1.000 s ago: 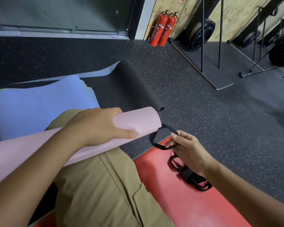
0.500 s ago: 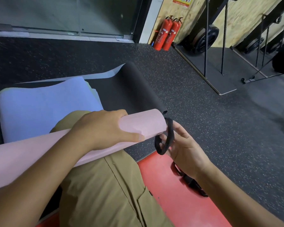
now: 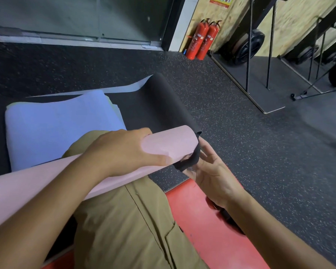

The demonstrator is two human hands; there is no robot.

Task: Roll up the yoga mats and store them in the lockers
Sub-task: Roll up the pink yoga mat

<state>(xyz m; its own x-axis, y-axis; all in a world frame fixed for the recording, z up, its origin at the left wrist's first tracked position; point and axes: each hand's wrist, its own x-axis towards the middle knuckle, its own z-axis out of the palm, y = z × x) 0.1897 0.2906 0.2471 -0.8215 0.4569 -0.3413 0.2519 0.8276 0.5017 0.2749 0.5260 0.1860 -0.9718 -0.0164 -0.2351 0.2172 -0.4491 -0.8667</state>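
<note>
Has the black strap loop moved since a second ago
Yes. The black strap loop was held apart from the rolled pink mat, out past its end; the right hand has brought it up against that end, which the left hand grips.

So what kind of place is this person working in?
Most likely a gym or fitness studio: speckled rubber flooring, a weight plate on a rack by the wall, and yoga mats, such as the rolled pink mat and the light blue mat.
</note>
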